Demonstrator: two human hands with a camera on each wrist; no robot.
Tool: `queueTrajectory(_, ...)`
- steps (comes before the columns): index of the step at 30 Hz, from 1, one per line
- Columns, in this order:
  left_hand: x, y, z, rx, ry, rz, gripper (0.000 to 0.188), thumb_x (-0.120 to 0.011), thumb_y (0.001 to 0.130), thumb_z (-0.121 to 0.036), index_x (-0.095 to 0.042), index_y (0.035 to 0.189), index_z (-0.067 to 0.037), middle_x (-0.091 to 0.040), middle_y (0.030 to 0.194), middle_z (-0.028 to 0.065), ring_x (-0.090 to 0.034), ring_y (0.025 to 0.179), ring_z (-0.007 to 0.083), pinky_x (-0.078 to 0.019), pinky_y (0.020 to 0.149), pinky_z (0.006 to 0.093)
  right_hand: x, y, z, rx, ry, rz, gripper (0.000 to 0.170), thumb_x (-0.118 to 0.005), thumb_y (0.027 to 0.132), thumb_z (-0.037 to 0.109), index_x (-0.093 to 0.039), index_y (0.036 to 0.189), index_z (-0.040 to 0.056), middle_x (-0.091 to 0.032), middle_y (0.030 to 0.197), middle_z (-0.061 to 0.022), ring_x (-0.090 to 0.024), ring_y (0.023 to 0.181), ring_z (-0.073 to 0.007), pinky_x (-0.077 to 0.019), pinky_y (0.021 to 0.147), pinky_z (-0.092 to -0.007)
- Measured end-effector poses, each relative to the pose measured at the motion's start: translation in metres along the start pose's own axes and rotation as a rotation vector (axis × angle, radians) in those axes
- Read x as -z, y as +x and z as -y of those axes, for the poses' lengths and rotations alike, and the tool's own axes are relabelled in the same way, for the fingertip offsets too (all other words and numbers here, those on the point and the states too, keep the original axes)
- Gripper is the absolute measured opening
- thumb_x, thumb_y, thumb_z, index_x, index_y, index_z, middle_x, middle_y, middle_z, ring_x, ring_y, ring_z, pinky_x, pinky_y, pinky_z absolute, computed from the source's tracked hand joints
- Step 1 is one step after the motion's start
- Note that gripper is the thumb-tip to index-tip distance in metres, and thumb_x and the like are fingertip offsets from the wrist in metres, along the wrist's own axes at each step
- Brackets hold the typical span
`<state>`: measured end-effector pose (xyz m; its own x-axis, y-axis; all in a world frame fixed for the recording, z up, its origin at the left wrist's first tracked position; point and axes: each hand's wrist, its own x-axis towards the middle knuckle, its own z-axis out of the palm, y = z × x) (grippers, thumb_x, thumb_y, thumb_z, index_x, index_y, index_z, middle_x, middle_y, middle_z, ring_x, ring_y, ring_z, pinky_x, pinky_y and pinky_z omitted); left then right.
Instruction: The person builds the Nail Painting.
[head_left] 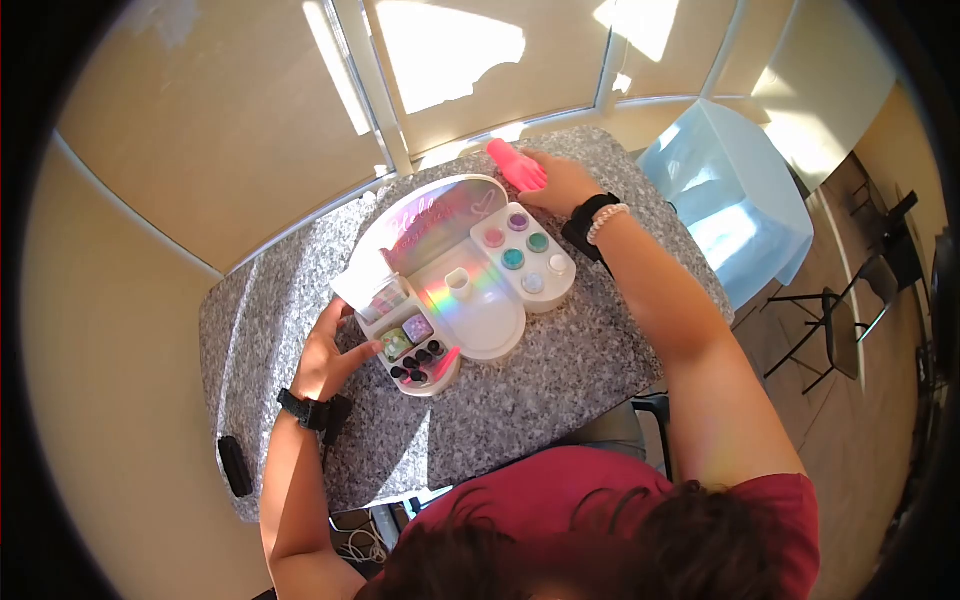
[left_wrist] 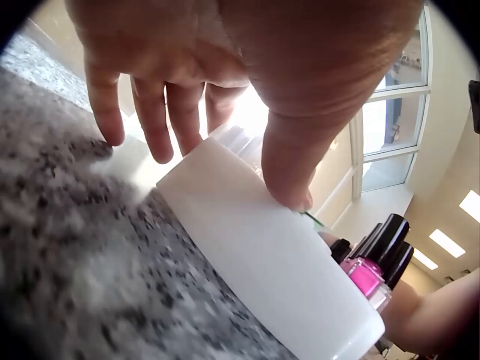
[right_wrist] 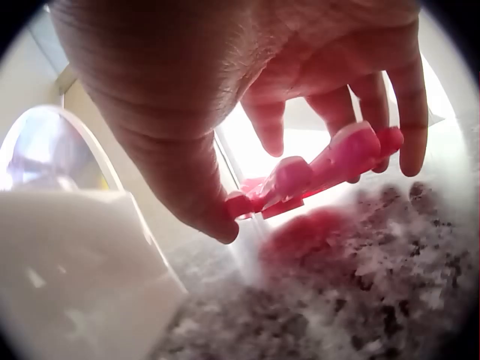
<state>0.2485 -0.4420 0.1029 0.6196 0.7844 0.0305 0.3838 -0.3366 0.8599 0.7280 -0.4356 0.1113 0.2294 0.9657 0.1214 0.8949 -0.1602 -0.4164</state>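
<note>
A white nail kit case with side compartments and a raised, lettered back panel stands on the granite-patterned table. My left hand holds its left side compartment, the thumb on the upper edge and the fingers round the back. That compartment holds black-capped nail polish bottles, a pink stick and two patterned pieces. Behind the case's right side, my right hand grips a bright pink model hand between thumb and fingers, close over the table. Colored glitter pots fill the right compartment.
A dark object lies at the table's left edge. Beyond the right edge stands a translucent blue box-shaped thing, with dark chairs farther off. A wall with framed panels runs along the back.
</note>
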Motion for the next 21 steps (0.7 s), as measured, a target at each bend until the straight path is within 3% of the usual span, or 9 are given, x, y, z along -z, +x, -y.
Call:
queueTrajectory(2,-0.007,-0.008,-0.001,0.027,0.036,-0.056,0.091,-0.092,0.086,-0.02,-0.049,0.165,-0.005,-0.063,0.154,0.0178,-0.058,0.144,0.0316,-0.0407,0.126,0.0482,0.007,-0.012,-0.004,0.013,0.113,-0.033,0.082,-0.082,0.094,0.046,-0.055,0.164,0.0118,-0.075,0.14,-0.0211,-0.073,0.127,-0.0366,-0.0572,0.109,-0.045)
queueTrajectory(4,-0.018,-0.016,-0.004,0.042,0.01,-0.085,0.092,-0.091,0.086,-0.02,-0.048,0.165,-0.004,-0.064,0.153,0.0188,-0.061,0.142,0.0329,-0.0428,0.124,0.0479,0.013,-0.025,0.001,-0.019,0.731,0.045,0.076,-0.072,0.101,0.049,-0.052,0.167,0.0164,-0.077,0.123,-0.0096,-0.074,0.105,-0.0228,-0.0606,0.091,-0.0371)
queueTrajectory(7,-0.029,-0.024,-0.016,0.126,0.124,-0.144,0.096,-0.09,0.09,-0.026,-0.04,0.166,0.003,-0.065,0.15,0.0227,-0.061,0.142,0.0337,-0.0442,0.123,0.0478,0.052,-0.085,0.041,-0.027,1.383,0.37,0.074,-0.048,0.112,0.05,-0.042,0.172,0.0062,-0.07,0.136,-0.0058,-0.066,0.108,-0.0134,-0.0566,0.088,-0.0298)
queueTrajectory(10,-0.034,-0.027,-0.018,0.126,0.102,-0.175,0.096,-0.09,0.089,-0.025,-0.04,0.166,0.003,-0.064,0.152,0.0226,-0.061,0.142,0.0343,-0.0451,0.122,0.048,0.049,-0.13,0.068,0.111,1.303,0.351,0.073,-0.05,0.112,0.048,-0.044,0.17,0.004,-0.068,0.14,-0.0065,-0.066,0.114,-0.0163,-0.057,0.094,-0.0337)
queueTrajectory(11,-0.035,-0.028,-0.017,0.112,0.082,-0.178,0.094,-0.09,0.09,-0.023,-0.041,0.166,0.003,-0.064,0.153,0.0219,-0.062,0.141,0.0342,-0.0453,0.123,0.0482,0.044,-0.141,0.083,0.171,1.259,0.264,0.068,-0.057,0.109,0.042,-0.05,0.167,0.0058,-0.07,0.139,-0.0111,-0.067,0.118,-0.0241,-0.0545,0.101,-0.0397)
queueTrajectory(12,-0.035,-0.028,-0.017,0.126,0.08,-0.183,0.094,-0.09,0.09,-0.023,-0.041,0.166,0.003,-0.064,0.153,0.0219,-0.062,0.141,0.0342,-0.0453,0.123,0.0482,0.036,-0.15,0.088,0.168,1.262,0.28,0.068,-0.057,0.109,0.042,-0.05,0.167,0.0058,-0.07,0.139,-0.0111,-0.067,0.118,-0.0241,-0.0545,0.101,-0.0397)
queueTrajectory(14,-0.036,-0.028,-0.016,0.116,0.065,-0.188,0.092,-0.09,0.09,-0.021,-0.042,0.165,0.002,-0.064,0.154,0.0205,-0.062,0.142,0.0333,-0.0442,0.124,0.0481,0.022,-0.163,0.094,0.391,0.605,0.004,0.067,-0.067,0.104,0.036,-0.055,0.164,0.0094,-0.071,0.133,-0.0173,-0.067,0.12,-0.0344,-0.051,0.107,-0.0442)
queueTrajectory(15,-0.036,-0.028,-0.016,0.11,0.059,-0.19,0.092,-0.09,0.09,-0.021,-0.042,0.165,0.001,-0.064,0.154,0.0199,-0.061,0.143,0.0329,-0.0437,0.125,0.0481,0.018,-0.164,0.098,0.469,0.451,-0.053,0.068,-0.074,0.098,0.035,-0.059,0.162,0.016,-0.069,0.131,-0.0214,-0.065,0.122,-0.0396,-0.0488,0.107,-0.0493)
queueTrajectory(21,-0.037,-0.028,-0.018,0.124,0.054,-0.189,0.091,-0.09,0.09,-0.019,-0.043,0.165,0.0,-0.063,0.156,0.0186,-0.059,0.147,0.0325,-0.0421,0.127,0.0483,-0.011,-0.169,0.116,0.454,0.059,-0.182,0.062,-0.075,0.096,0.04,-0.065,0.154,0.0225,-0.067,0.13,-0.0176,-0.064,0.121,-0.0368,-0.0448,0.099,-0.0543)
